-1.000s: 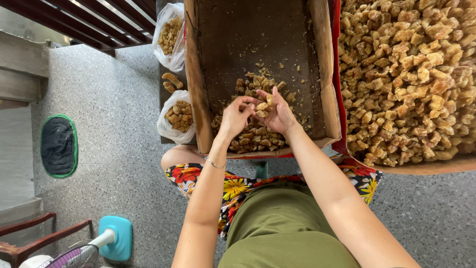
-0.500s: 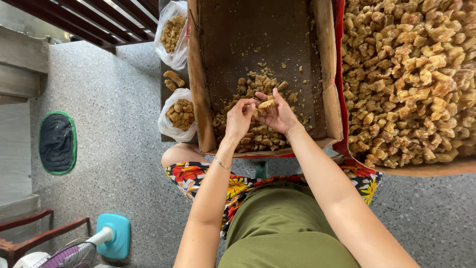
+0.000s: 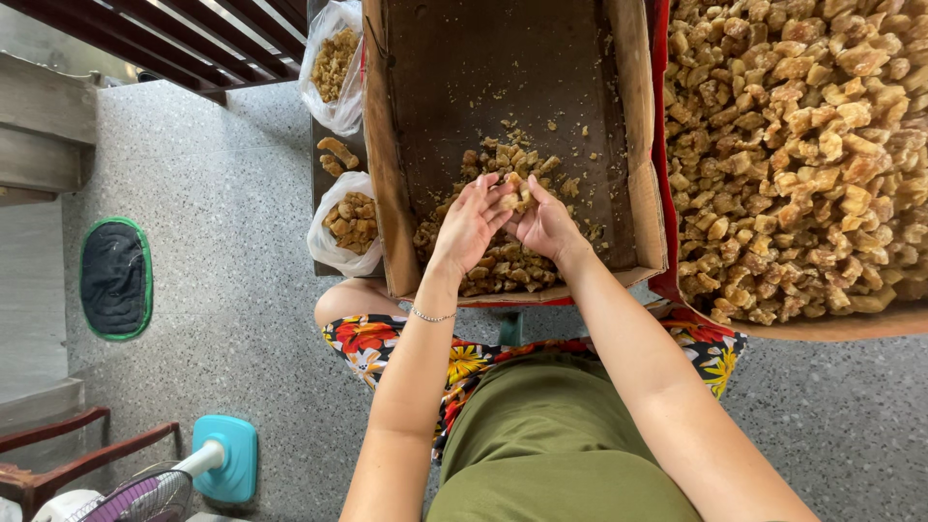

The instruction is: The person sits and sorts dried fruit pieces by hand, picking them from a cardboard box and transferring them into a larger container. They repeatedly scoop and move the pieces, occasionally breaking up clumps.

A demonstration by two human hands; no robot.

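While both hands meet over the cardboard box (image 3: 503, 126), the left hand (image 3: 469, 227) & right hand (image 3: 546, 227) pinch one golden chunk (image 3: 512, 190) between them, fingers (image 3: 495, 198) narrow on it, prob. splitting it. Loose chunks (image 3: 503, 266) lie at the near end; a heaped tray (image 3: 802, 145) sits right, plastic bags (image 3: 348, 222) left.

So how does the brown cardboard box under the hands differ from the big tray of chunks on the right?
The brown cardboard box is mostly bare, with a small pile near the hands; the red-edged tray is heaped full. The box shows whole, while the tray runs out of frame. The left hand and right hand work over the box, not the tray. Both hold similar golden-brown chunks.
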